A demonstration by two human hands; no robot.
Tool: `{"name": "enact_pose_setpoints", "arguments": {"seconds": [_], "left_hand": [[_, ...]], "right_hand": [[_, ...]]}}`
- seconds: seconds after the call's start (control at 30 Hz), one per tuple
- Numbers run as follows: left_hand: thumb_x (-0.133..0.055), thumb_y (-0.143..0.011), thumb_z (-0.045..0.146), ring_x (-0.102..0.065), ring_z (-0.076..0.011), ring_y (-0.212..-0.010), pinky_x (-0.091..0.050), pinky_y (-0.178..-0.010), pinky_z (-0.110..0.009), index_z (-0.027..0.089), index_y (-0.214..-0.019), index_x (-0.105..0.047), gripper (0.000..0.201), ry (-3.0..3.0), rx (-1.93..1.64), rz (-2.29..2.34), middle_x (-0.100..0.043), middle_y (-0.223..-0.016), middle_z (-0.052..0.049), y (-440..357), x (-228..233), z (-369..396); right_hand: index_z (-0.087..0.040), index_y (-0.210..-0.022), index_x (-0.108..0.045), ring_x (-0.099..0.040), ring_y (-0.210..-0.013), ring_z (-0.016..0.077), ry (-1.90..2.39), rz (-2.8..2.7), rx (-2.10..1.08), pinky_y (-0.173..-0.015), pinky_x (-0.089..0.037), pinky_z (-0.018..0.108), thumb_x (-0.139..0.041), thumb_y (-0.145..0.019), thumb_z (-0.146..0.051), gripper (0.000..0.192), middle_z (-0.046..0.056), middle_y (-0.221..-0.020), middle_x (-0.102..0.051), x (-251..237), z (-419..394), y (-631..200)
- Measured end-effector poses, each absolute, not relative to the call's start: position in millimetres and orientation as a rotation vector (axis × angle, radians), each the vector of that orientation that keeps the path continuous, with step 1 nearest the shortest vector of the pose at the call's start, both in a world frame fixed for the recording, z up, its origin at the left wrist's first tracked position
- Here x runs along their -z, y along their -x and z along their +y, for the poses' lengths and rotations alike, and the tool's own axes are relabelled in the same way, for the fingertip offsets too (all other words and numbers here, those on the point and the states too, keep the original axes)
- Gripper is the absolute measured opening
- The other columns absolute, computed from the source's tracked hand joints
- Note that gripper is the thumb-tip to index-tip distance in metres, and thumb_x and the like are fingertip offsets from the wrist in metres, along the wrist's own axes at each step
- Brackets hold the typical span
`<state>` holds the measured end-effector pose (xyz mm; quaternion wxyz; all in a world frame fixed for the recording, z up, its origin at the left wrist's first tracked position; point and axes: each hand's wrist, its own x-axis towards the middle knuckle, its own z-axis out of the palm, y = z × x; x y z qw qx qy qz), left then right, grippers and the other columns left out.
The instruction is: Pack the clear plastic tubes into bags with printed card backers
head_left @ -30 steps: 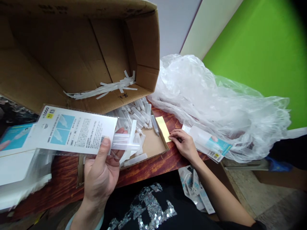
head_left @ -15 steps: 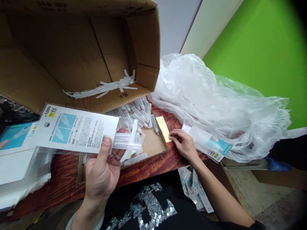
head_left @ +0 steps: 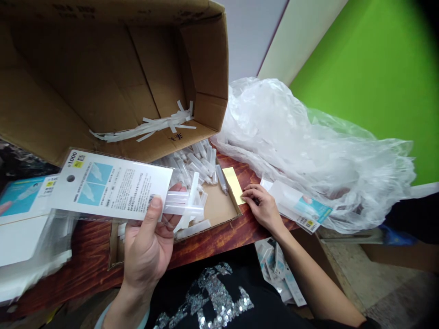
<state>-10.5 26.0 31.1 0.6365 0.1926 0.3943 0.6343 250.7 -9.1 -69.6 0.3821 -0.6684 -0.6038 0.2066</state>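
Observation:
My left hand point(head_left: 151, 242) is closed around a clear plastic packet with a printed card point(head_left: 113, 185). Its thumb presses the card near the barcode, and clear plastic tubes point(head_left: 181, 203) stick out at the packet's right end, by the fingers. My right hand point(head_left: 262, 205) rests low at the table, thumb and fingers pinched at the lower corner of a yellow sticky note point(head_left: 233, 183). That note lies along the right rim of a shallow cardboard tray point(head_left: 219, 212). Several translucent tubes point(head_left: 197, 164) with tapered tips lie heaped inside the tray.
A large cardboard box point(head_left: 206, 59) on its side holds thin white strips point(head_left: 154, 124). Crumpled clear plastic point(head_left: 308, 132) fills the right, beside a printed packet point(head_left: 298, 203). More printed cards point(head_left: 24, 228) are stacked left. Below the edge of the table point(head_left: 212, 244) lie filled packets point(head_left: 279, 269).
My left hand has shifted slightly to the right with the packet. My right hand stays pinched at the note's corner, almost unmoved.

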Motion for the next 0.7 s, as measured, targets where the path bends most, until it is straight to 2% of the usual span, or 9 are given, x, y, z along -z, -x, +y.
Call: {"name": "enact_pose_setpoints", "arguments": {"seconds": [0.13,0.27,0.43,0.57,0.7], "left_hand": [[-0.076,-0.079,0.018,-0.072,-0.0224,-0.095,-0.062,-0.078,-0.029,0.029,-0.124,-0.064,0.048,-0.456,-1.453,0.889,-0.072,-0.111,-0.005,12,-28,26],[-0.077,-0.078,0.018,-0.072,-0.0238,-0.094,-0.063,-0.075,-0.029,0.029,-0.124,-0.064,0.05,-0.444,-1.451,0.913,-0.072,-0.114,-0.005,13,-26,25],[-0.074,-0.081,0.018,-0.071,-0.0241,-0.096,-0.062,-0.077,-0.032,0.027,-0.125,-0.064,0.046,-0.434,-1.437,0.91,-0.072,-0.112,-0.006,11,-27,25],[-0.072,-0.082,0.018,-0.071,-0.0228,-0.099,-0.061,-0.08,-0.029,0.024,-0.125,-0.063,0.044,-0.396,-1.4,0.916,-0.073,-0.111,-0.007,8,-28,25],[-0.073,-0.081,0.017,-0.071,-0.0223,-0.097,-0.06,-0.082,-0.029,0.023,-0.126,-0.063,0.046,-0.321,-1.3,0.941,-0.073,-0.111,-0.008,0,-24,20]], "right_hand": [[-0.019,-0.088,-0.063,-0.06,-0.085,0.0173,1.689,-1.53,-0.581,-0.076,-0.051,0.031,-0.059,-0.088,-0.024,0.007,0.008,-0.101,-0.06,67,-8,-251],[-0.019,-0.096,-0.064,-0.059,-0.08,0.0159,1.69,-1.517,-0.612,-0.076,-0.052,0.032,-0.057,-0.089,-0.024,0.011,0.008,-0.101,-0.06,65,-7,-250],[-0.017,-0.08,-0.065,-0.056,-0.069,0.0135,1.709,-1.48,-0.63,-0.069,-0.05,0.031,-0.062,-0.083,-0.024,0.008,0.007,-0.096,-0.056,65,-2,-248],[-0.017,-0.073,-0.063,-0.054,-0.071,0.0144,1.679,-1.43,-0.678,-0.068,-0.048,0.03,-0.065,-0.081,-0.025,0.011,0.006,-0.091,-0.057,63,1,-248],[-0.018,-0.077,-0.061,-0.056,-0.079,0.0167,1.591,-1.275,-0.662,-0.073,-0.046,0.03,-0.063,-0.086,-0.03,0.015,0.005,-0.086,-0.058,44,-4,-240]]}}
